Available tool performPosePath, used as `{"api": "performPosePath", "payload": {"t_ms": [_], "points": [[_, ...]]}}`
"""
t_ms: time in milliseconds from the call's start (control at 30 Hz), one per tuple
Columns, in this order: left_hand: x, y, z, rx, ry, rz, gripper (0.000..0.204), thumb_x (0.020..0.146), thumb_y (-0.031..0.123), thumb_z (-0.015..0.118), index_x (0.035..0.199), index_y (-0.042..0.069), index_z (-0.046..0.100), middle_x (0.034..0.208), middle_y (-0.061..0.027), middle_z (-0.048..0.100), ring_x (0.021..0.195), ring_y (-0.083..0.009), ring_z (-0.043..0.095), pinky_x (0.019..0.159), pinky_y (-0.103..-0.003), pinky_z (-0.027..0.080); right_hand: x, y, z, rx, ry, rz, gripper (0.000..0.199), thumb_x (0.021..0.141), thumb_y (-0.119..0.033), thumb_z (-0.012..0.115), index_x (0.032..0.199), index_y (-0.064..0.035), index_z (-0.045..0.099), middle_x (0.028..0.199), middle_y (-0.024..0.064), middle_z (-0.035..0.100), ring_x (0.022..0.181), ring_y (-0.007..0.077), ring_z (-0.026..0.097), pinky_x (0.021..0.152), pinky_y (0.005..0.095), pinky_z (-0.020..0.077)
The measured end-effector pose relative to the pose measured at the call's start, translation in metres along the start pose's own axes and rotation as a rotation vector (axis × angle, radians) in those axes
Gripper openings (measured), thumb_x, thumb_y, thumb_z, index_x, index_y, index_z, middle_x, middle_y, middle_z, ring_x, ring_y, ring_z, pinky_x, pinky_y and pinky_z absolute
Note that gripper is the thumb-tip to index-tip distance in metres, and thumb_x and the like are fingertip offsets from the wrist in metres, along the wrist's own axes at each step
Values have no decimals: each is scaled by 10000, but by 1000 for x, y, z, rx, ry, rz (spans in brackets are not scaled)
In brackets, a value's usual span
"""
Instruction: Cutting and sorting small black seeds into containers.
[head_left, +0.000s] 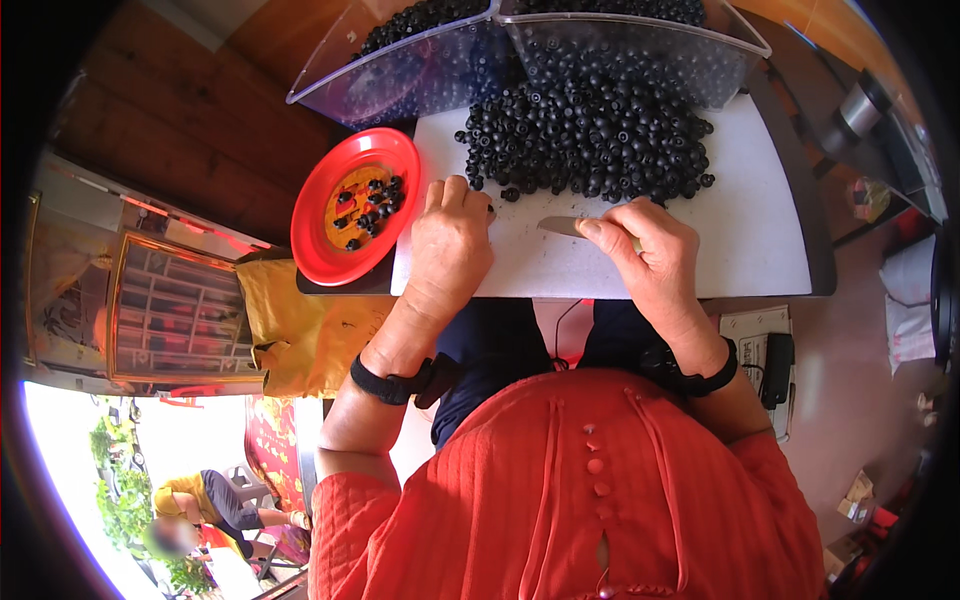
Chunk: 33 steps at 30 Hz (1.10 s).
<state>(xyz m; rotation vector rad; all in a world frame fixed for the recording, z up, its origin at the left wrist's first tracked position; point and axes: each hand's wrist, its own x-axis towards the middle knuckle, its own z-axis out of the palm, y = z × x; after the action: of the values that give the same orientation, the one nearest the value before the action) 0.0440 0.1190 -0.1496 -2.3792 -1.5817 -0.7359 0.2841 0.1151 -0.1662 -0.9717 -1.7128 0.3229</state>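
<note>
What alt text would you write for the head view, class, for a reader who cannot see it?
A person's right hand holds a small blade on a white board, while the left hand presses a black bead at the edge of a large bead pile. A red plate with a few beads sits to the left.

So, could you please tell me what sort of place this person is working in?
Probably a small home or shopfront workbench for hand piecework, open to the street. A white board carries a heap of small black round parts, a red plate holds a few, and clear bins hold more.
</note>
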Motion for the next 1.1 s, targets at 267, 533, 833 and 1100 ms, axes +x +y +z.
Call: {"api": "performPosePath", "payload": {"t_ms": [267, 533, 833, 1100], "points": [[-5, 5, 5, -23, 40, 31, 173, 815, -39, 690, 981, 0, 717, 936, -150, 598, 918, -362, 612, 778, -448, 537, 0, 1, 0, -34, -3, -14, 250, 878, -169, 813, 733, -48, 648, 650, 65, 591, 557, 233, 560, 513, 368, 430], [-7, 25, -13, -1098, -139, -474, 229, 943, -48, 632, 1148, -18, 730, 928, -21, 620, 772, -97, 573, 688, -248, 480, 0, 1, 1, -36, 10, -23, 247, 872, -167, 819, 737, -52, 647, 651, 68, 593, 556, 236, 559, 508, 376, 427], [-16, 37, 7, -1682, -49, -627, 219, 1012, -16, 602, 1207, -37, 697, 958, -83, 691, 777, -132, 633, 679, -272, 528, -2, 1, 4, -42, 20, 8, 242, 873, -179, 822, 746, -57, 655, 657, 65, 593, 559, 235, 565, 508, 375, 424], [-18, 38, 7, -1830, -28, -626, 274, 1022, -32, 578, 1278, -46, 676, 1039, -108, 689, 864, -169, 657, 697, -296, 557, -1, 0, 2, -44, 25, 46, 238, 873, -188, 820, 757, -55, 661, 664, 64, 599, 564, 237, 569, 510, 370, 427]]}}
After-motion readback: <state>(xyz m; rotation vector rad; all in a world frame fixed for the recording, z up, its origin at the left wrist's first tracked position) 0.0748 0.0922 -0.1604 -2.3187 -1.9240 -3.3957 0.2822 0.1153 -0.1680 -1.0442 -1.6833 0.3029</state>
